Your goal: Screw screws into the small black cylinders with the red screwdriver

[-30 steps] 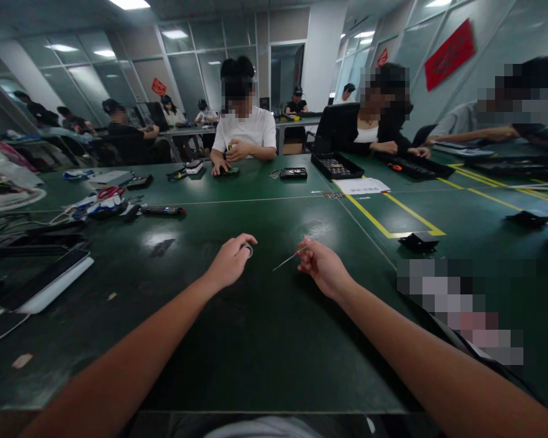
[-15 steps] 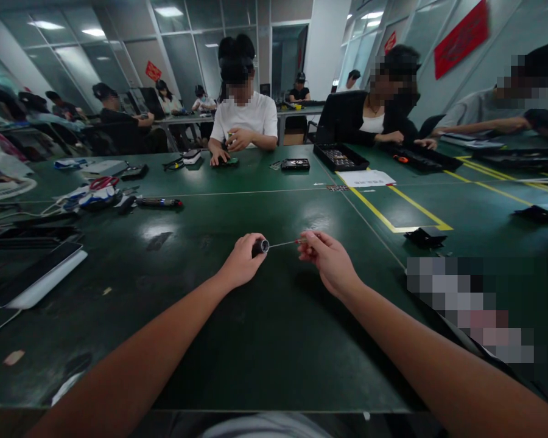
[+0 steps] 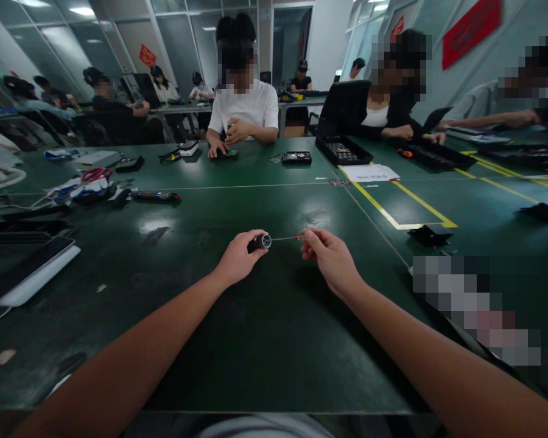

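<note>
My left hand [image 3: 237,258] grips a short black cylindrical handle [image 3: 260,241] with a metal-ringed end that points right. My right hand [image 3: 329,258] pinches a thin metal bit [image 3: 283,238] with a red band near my fingers. The bit's tip sits at the open end of the handle. Both hands hover just above the dark green table [image 3: 265,328], close together at its middle.
A white tablet [image 3: 27,274] lies at the left, with cables, red scissors [image 3: 95,174] and a pen-like tool [image 3: 155,196] behind it. A small black part [image 3: 432,235] sits right, by yellow tape lines. Across the table people work beside black trays [image 3: 340,151].
A second ago the hands were apart and the bit pointed down-left in the air. My left hand has turned the handle's end toward the bit, and the tip now meets it.
</note>
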### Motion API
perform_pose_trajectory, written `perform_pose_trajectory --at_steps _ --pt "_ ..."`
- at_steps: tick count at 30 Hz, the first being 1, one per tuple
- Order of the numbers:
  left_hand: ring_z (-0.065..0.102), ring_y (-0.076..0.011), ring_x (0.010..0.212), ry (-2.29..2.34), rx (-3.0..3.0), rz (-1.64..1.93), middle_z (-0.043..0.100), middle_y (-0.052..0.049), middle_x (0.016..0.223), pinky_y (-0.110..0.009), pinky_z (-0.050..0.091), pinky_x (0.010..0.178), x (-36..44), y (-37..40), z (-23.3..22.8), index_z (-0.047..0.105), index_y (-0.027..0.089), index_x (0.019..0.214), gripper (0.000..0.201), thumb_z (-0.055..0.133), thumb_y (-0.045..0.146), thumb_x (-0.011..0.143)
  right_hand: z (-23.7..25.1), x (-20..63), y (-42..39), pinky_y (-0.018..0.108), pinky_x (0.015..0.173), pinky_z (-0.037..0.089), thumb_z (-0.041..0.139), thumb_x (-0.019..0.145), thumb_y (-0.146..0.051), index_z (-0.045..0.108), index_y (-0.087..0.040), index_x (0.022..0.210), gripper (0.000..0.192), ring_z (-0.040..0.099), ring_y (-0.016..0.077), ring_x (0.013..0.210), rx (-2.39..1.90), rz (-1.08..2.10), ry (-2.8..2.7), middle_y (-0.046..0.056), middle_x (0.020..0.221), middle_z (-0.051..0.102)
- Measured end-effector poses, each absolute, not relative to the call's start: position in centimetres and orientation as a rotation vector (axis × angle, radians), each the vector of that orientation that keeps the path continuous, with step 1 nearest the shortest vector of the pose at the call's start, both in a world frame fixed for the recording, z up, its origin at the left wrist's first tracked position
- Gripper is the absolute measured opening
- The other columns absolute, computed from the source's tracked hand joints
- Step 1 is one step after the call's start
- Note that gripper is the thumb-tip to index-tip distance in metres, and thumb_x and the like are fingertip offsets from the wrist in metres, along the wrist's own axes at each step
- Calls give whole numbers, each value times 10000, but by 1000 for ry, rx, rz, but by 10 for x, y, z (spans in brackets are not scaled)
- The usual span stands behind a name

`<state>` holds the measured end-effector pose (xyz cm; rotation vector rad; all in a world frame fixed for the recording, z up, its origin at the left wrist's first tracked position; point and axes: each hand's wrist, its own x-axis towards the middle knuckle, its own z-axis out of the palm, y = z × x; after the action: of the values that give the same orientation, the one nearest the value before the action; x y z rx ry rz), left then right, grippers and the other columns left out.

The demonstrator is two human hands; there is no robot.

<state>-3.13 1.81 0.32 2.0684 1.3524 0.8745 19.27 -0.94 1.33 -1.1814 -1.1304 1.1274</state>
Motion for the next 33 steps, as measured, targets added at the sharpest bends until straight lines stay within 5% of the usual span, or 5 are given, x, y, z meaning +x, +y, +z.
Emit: perform_pose_trajectory --at_steps 33 --pt "598 -245 1198 1258 1947 1004 659 -62 1285 -465 421 1091 -35 24 -7 619 257 1287 394 667 225 897 12 196 -12 302 619 448 607 916 -479 709 -200 984 305 563 132 615 -1246 997 -1269 -16 696 622"
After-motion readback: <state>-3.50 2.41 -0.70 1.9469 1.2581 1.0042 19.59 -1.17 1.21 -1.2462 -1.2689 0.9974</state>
